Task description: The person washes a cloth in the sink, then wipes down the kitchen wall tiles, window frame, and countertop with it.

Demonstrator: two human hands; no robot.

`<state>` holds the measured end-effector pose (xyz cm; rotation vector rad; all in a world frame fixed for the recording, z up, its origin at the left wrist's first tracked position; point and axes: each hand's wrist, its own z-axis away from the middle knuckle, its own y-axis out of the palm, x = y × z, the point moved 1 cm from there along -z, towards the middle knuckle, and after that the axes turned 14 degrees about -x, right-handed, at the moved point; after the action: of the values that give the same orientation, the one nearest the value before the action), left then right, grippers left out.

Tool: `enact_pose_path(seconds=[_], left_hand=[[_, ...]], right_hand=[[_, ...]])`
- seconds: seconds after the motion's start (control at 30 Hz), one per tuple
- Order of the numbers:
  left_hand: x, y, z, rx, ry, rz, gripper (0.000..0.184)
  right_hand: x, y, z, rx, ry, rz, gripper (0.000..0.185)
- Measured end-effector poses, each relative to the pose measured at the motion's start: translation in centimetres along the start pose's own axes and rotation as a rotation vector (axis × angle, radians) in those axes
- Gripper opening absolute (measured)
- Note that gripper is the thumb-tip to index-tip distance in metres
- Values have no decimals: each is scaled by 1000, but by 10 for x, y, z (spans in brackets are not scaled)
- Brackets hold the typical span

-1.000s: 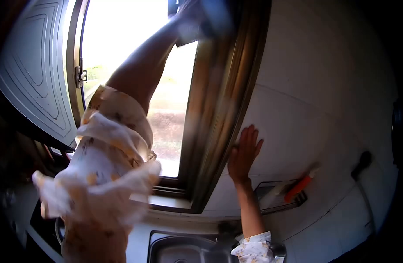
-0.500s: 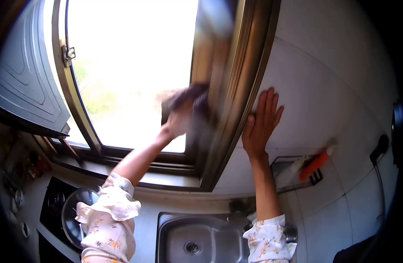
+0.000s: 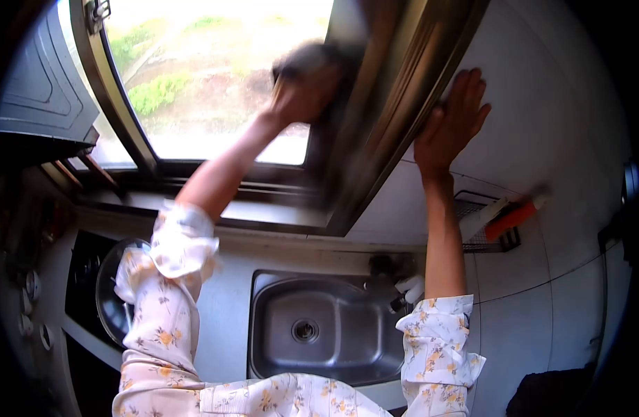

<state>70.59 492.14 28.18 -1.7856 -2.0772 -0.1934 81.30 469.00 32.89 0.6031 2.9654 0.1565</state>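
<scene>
My left hand point(image 3: 308, 94) is raised at the right side of the window, its fingers closed on a dark cloth point(image 3: 309, 59). The cloth lies against the right part of the window, by the inner edge of the dark window frame point(image 3: 396, 104); motion blurs it somewhat. Flat against the white tiled wall point(image 3: 535, 125), just right of the frame, rests my right hand point(image 3: 453, 125). Its fingers are stretched out and it holds nothing.
Below the window is a steel sink point(image 3: 333, 354) with a faucet point(image 3: 406, 292) at its right. A wire rack point(image 3: 472, 208) with an orange bottle point(image 3: 511, 219) hangs on the wall. At left are a pan point(image 3: 112, 299) on the stove and a grey range hood point(image 3: 41, 83).
The view has tilted down, showing more of the sink and counter. My left hand has shifted with the cloth along the window's right side. My right hand still presses on the wall.
</scene>
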Motion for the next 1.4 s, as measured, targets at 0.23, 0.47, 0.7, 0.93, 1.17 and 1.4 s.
enact_pose_path(seconds=[0.23, 0.47, 0.7, 0.93, 1.17, 1.4], left_hand=[[-16, 21, 24, 28, -160, 88, 44], [-118, -43, 163, 243, -291, 358, 29], [-94, -95, 196, 231, -610, 82, 12], [0, -178, 254, 393, -640, -495, 12], [43, -190, 276, 410, -745, -872, 22], [-96, -90, 204, 210, -765, -399, 10]], right_hand=[[0, 2, 0, -26, -31, 4, 54], [3, 2, 4, -80, -36, -33, 55], [-1, 1, 3, -103, -153, 33, 54], [6, 2, 1, -95, -187, 36, 52], [6, 3, 8, -102, -184, 26, 51], [-4, 3, 13, -74, -338, 106, 69]])
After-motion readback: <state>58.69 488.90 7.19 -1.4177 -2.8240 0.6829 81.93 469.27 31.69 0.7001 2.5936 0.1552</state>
